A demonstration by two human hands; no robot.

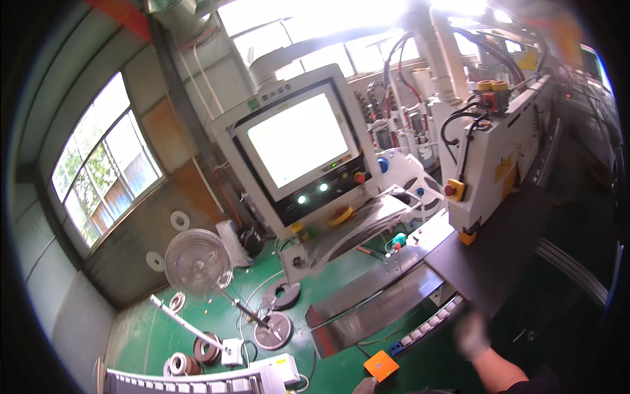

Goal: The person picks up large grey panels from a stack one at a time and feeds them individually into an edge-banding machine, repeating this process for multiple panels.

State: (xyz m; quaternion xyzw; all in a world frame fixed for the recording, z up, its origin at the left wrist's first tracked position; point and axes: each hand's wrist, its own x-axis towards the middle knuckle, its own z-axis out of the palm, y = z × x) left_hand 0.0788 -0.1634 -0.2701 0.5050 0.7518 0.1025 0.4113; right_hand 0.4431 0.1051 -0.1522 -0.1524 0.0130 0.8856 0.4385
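Observation:
My right hand seems to wear a light glove with dark fingertips and is smeared by motion. It is at the near corner of a long dark panel that runs along the white machine; whether the fingers touch it I cannot tell. Just left of the hand lies a strip of white rollers. An orange box-like piece sits low at the bottom middle, with a small greyish shape beside it at the frame's edge that I cannot make out. My left hand is not seen.
A control console with a bright screen hangs ahead. Beneath it stands a shiny metal side table. The white machine bears a red stop button. A pedestal fan, tape rolls and a roller conveyor are at the left.

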